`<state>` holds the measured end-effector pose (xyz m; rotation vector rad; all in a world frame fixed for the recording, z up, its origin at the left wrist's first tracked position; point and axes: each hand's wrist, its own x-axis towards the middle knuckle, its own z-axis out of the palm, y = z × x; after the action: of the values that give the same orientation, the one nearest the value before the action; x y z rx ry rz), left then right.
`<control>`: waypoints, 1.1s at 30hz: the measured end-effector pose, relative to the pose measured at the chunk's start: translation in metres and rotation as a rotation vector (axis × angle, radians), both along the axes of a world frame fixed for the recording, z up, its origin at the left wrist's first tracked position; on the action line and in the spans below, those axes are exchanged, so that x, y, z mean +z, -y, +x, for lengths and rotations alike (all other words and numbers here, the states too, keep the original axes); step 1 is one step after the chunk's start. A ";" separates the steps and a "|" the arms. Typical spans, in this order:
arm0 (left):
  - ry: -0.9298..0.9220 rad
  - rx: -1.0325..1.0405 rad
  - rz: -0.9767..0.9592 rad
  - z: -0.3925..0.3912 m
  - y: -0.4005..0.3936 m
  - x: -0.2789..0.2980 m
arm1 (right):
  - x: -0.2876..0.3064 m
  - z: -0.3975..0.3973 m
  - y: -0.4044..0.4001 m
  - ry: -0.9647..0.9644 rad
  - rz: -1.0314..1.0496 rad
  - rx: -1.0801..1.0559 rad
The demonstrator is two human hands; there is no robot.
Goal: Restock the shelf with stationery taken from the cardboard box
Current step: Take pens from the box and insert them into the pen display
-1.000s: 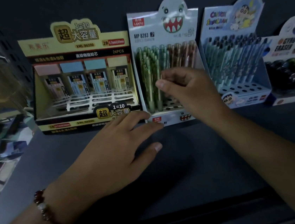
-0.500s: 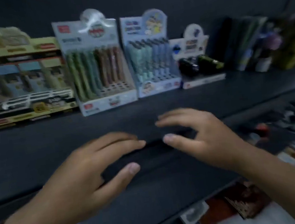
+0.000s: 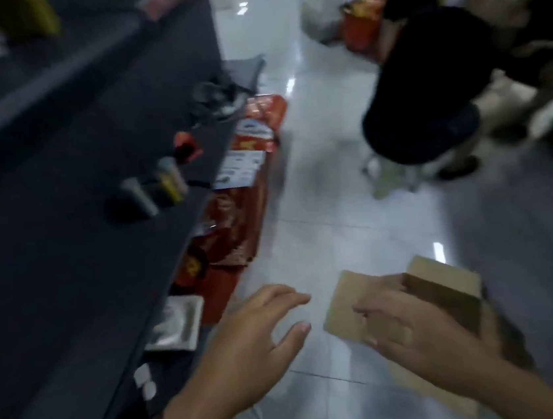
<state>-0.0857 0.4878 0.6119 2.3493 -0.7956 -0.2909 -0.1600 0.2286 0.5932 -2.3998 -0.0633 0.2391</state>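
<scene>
The open cardboard box (image 3: 443, 290) stands on the pale tiled floor at the lower right, one flap spread toward the left. My right hand (image 3: 416, 327) hovers over that flap with fingers spread and holds nothing. My left hand (image 3: 252, 339), fingers straight and empty, hangs over the floor between the box and the dark shelf (image 3: 76, 252) on the left. The frame is motion-blurred, and the box's contents are hidden.
Red packages (image 3: 236, 227) and a flat silver packet (image 3: 176, 324) sit below the shelf edge. Small tubes (image 3: 154, 188) stand on the shelf. A person in black (image 3: 426, 88) bends over in the aisle ahead on the right, beside bags (image 3: 346, 15).
My view has swung from the shelf displays down and right to the floor and the box. Both hands left the shelf edge and now hang over the floor, the right over the box flap.
</scene>
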 end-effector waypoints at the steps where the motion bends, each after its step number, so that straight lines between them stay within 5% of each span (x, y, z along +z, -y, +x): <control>1: -0.024 -0.061 0.018 0.002 0.030 -0.008 | -0.010 -0.017 0.025 -0.030 0.028 -0.084; 9: -0.153 -0.502 0.197 0.038 0.241 -0.070 | -0.100 -0.086 0.156 -0.269 0.136 -0.670; 16: -0.337 -0.676 0.355 0.097 0.398 -0.187 | -0.200 -0.061 0.244 -0.455 0.184 -0.973; 24: -0.344 -0.698 0.633 0.131 0.538 -0.399 | -0.397 -0.013 0.362 -0.638 0.148 -0.885; 33: -0.475 -0.448 0.734 0.097 0.633 -0.726 | -0.700 0.038 0.450 -0.694 0.193 -0.588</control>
<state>0.0114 -0.1452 -0.1137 2.5229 -1.0842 -1.4851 -0.1224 -0.2218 -0.1064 -1.9212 0.8752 0.7214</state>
